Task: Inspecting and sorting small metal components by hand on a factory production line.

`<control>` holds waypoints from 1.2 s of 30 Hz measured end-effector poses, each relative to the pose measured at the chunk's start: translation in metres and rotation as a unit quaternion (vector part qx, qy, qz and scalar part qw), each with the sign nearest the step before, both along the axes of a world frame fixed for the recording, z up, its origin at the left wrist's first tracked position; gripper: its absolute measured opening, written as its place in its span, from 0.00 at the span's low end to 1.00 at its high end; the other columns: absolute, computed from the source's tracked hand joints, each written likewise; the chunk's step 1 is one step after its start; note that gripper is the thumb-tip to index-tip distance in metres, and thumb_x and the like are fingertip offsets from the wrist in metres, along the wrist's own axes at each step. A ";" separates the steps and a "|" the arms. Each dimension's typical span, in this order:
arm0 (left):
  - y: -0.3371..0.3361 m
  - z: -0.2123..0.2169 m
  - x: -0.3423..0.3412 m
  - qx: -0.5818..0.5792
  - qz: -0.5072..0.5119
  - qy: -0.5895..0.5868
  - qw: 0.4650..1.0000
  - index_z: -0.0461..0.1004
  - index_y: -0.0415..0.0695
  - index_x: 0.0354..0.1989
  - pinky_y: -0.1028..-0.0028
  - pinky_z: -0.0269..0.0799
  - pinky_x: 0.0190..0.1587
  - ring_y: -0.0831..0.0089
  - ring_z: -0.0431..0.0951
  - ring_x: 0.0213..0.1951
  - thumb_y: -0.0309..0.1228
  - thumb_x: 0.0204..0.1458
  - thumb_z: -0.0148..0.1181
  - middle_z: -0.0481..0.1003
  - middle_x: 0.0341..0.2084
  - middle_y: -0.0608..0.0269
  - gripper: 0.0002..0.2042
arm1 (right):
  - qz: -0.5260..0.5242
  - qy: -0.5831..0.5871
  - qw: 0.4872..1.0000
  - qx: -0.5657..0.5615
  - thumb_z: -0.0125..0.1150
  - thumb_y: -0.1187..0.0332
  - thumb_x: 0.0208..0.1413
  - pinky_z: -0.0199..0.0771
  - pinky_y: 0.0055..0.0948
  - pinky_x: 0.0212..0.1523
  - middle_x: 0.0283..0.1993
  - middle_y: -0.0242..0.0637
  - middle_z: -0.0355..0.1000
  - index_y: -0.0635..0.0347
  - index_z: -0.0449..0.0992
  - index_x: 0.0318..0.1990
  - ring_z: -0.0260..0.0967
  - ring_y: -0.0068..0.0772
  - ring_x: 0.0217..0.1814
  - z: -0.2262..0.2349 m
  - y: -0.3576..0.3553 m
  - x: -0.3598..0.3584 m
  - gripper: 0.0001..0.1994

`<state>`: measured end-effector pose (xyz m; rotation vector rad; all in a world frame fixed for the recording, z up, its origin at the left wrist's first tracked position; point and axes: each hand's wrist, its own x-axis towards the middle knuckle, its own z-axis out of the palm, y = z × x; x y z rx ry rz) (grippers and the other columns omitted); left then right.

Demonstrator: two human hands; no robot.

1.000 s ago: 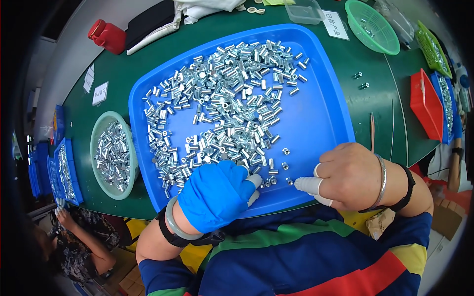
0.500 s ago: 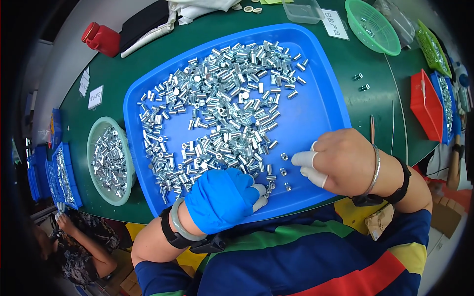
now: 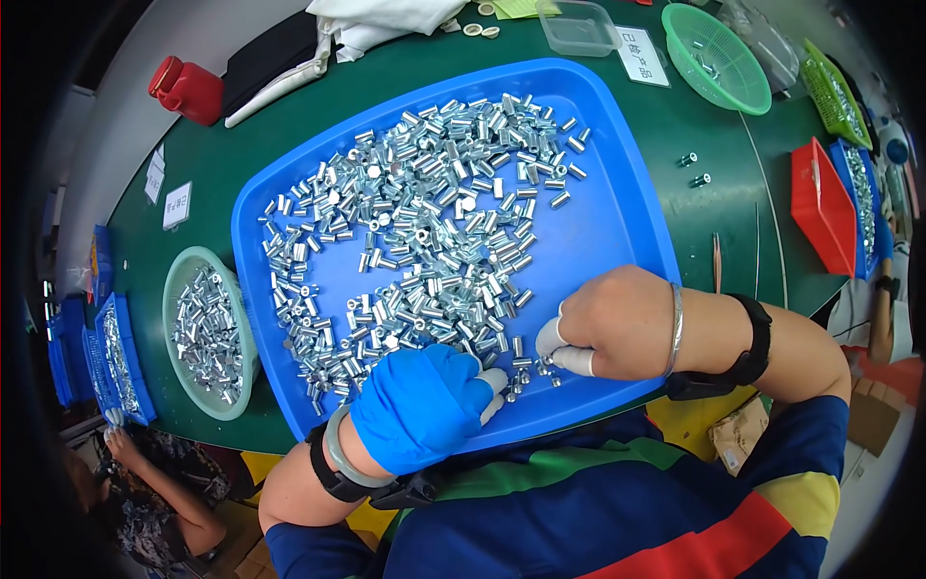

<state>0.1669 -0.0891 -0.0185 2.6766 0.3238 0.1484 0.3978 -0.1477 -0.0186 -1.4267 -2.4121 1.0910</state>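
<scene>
A large blue tray (image 3: 632,183) holds a heap of small silvery metal rivet nuts (image 3: 434,207). My left hand (image 3: 424,398), in a blue covering with white finger cots, rests at the tray's near side. Its fingers are curled, and whatever they hold is hidden. My right hand (image 3: 608,328), also with white finger cots, is closed in a pinch low over the tray. Its fingertips are at a rivet nut in a small loose cluster (image 3: 521,378) lying between my two hands.
Left of the tray stands a pale green basket (image 3: 253,362) of rivet nuts. A green colander (image 3: 680,58), a clear box (image 3: 579,29) and a red bin (image 3: 820,207) lie toward the right. Two rivet nuts and tweezers (image 3: 717,262) rest on the green table. A co-worker sits at lower left.
My right hand has moved left, toward my left hand. Loose rivet nuts that lay spread out near its fingers now sit in a tighter cluster. The whole view has shifted slightly.
</scene>
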 end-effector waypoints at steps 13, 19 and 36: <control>0.001 0.007 -0.010 0.071 -0.028 0.037 0.996 0.78 0.46 0.37 0.71 0.62 0.17 0.70 0.69 0.19 0.29 0.41 0.59 0.65 0.15 0.66 0.12 | 0.073 -0.027 0.989 0.122 0.60 0.68 0.42 0.67 0.33 0.25 0.20 0.31 0.64 0.50 0.79 0.39 0.67 0.36 0.26 0.005 -0.001 -0.002 0.13; 0.001 0.004 -0.013 0.059 -0.037 0.043 0.997 0.77 0.44 0.38 0.71 0.63 0.19 0.68 0.70 0.22 0.29 0.43 0.57 0.66 0.17 0.65 0.12 | 0.166 -0.056 0.959 0.222 0.61 0.67 0.38 0.67 0.31 0.23 0.22 0.27 0.64 0.51 0.79 0.38 0.67 0.33 0.27 0.008 0.007 -0.005 0.15; 0.002 0.007 -0.011 -0.003 0.000 0.047 0.999 0.77 0.43 0.35 0.69 0.65 0.19 0.66 0.72 0.20 0.31 0.45 0.58 0.68 0.17 0.62 0.10 | 0.093 0.032 0.992 0.083 0.58 0.70 0.41 0.67 0.38 0.23 0.20 0.36 0.66 0.55 0.78 0.30 0.67 0.41 0.24 0.004 0.018 -0.006 0.07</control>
